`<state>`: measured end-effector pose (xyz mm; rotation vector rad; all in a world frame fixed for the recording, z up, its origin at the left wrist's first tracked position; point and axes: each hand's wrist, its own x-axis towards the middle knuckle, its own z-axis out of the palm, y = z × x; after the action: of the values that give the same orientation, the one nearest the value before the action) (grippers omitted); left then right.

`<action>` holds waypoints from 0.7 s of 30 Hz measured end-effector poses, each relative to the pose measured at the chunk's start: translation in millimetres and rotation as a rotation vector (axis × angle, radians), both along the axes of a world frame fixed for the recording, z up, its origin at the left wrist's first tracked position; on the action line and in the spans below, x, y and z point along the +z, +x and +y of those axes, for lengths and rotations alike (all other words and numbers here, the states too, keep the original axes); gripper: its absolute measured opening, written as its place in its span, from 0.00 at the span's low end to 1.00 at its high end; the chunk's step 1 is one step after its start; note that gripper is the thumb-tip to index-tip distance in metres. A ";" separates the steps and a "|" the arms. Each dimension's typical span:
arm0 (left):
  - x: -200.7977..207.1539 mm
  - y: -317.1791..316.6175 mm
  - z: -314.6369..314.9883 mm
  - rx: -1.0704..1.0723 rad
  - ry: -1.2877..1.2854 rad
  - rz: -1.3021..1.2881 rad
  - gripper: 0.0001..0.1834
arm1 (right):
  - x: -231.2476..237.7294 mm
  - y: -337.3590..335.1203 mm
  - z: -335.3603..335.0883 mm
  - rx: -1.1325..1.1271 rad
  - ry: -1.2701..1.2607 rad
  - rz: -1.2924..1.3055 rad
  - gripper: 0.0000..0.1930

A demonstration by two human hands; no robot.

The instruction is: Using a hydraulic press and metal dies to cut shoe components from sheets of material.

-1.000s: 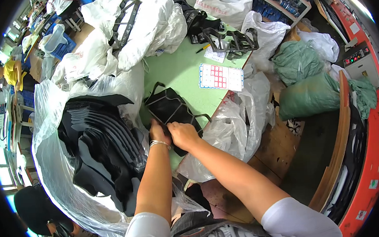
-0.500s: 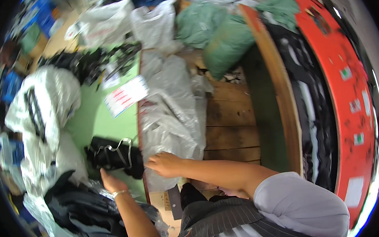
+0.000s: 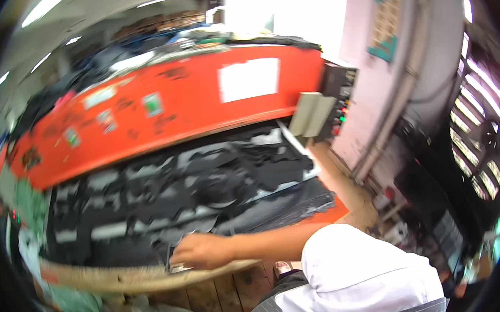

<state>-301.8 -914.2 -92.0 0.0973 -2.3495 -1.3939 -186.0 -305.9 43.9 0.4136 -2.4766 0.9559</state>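
Long red panel (image 3: 192, 99) behind a spread of black fabric pieces (image 3: 206, 184); nearer, a pale wooden edge (image 3: 131, 280); beside that edge, right hand (image 3: 203, 251) with fingers curled on a thin dark frame (image 3: 164, 254), blurred in outline

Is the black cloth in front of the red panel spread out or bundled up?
Spread out: the black cloth covers a wide area before the red panel, pale patches showing among it.
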 end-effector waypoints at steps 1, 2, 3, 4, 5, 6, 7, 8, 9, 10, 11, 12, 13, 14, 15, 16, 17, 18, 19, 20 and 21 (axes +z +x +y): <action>58.4 7.2 105.1 0.070 0.037 -0.110 0.19 | 28.8 39.4 46.7 -0.161 0.084 0.081 0.19; 70.3 5.6 165.0 -0.031 -0.039 -0.099 0.21 | 56.3 86.9 96.7 -0.282 0.137 0.178 0.19; 71.5 8.4 229.3 -0.132 -0.114 -0.090 0.23 | 71.4 141.7 139.3 -0.507 0.212 0.184 0.18; 92.4 27.5 313.8 -0.294 0.100 -0.107 0.25 | 94.1 204.4 174.8 -0.716 0.134 0.202 0.17; 117.4 59.1 394.4 -0.455 0.309 -0.137 0.28 | 100.6 267.8 208.7 -1.013 0.286 0.303 0.17; 126.6 86.4 455.2 -0.635 0.255 -0.134 0.28 | 111.4 330.5 235.2 -1.261 0.118 0.291 0.16; 131.9 114.6 513.0 -0.821 0.197 -0.128 0.29 | 112.1 401.4 271.5 -1.464 0.019 0.339 0.16; 139.2 143.7 565.5 -0.988 0.202 -0.120 0.30 | 126.4 459.9 293.3 -1.583 0.012 0.432 0.16; 142.7 166.7 614.3 -1.164 0.207 -0.110 0.32 | 127.3 525.3 317.8 -1.835 0.100 0.452 0.17; 139.0 173.1 656.0 -1.258 -0.041 0.118 0.34 | 128.8 573.4 337.8 -2.019 0.120 0.480 0.17; 139.7 172.8 695.1 -1.318 -0.289 0.362 0.36 | 121.0 618.7 359.1 -2.153 0.175 0.542 0.18; 143.3 198.5 696.8 -1.365 -0.414 0.260 0.37 | 114.7 661.1 375.6 -2.303 0.014 0.401 0.21; 151.7 206.0 704.4 -1.460 -0.581 0.418 0.35 | 97.8 711.5 395.2 -2.382 0.208 0.358 0.23; 163.1 210.0 714.0 -1.441 -0.618 0.471 0.32 | 78.7 753.9 418.2 -2.407 0.135 0.360 0.24; 154.3 226.4 732.0 -1.536 -0.562 0.477 0.30 | 85.8 889.0 386.1 -2.469 0.682 -0.302 0.23; 131.9 221.7 739.2 -1.608 -0.435 0.398 0.29 | 102.5 959.6 373.2 -2.601 1.029 -0.203 0.15; 132.5 220.8 725.5 -1.522 -0.467 0.379 0.27 | 63.6 944.9 413.9 -2.431 0.972 -0.665 0.14; 136.3 217.3 723.9 -1.531 -0.484 0.351 0.27 | 62.1 972.3 423.5 -2.416 0.932 -0.650 0.12; 134.6 216.2 727.7 -1.569 -0.488 0.308 0.28 | 63.8 1005.8 432.6 -2.562 0.424 -0.255 0.17; 134.6 208.7 707.9 -1.517 -0.503 0.307 0.27 | 89.0 1021.4 450.8 -2.455 0.748 -0.466 0.17; 134.5 202.3 697.7 -1.491 -0.533 0.314 0.27 | 88.5 1033.5 460.7 -2.451 0.888 -0.201 0.17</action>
<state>-99.5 -216.4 42.5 -2.1527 -2.2840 -0.9341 847.6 154.7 132.3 -1.9683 -1.3571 -1.0773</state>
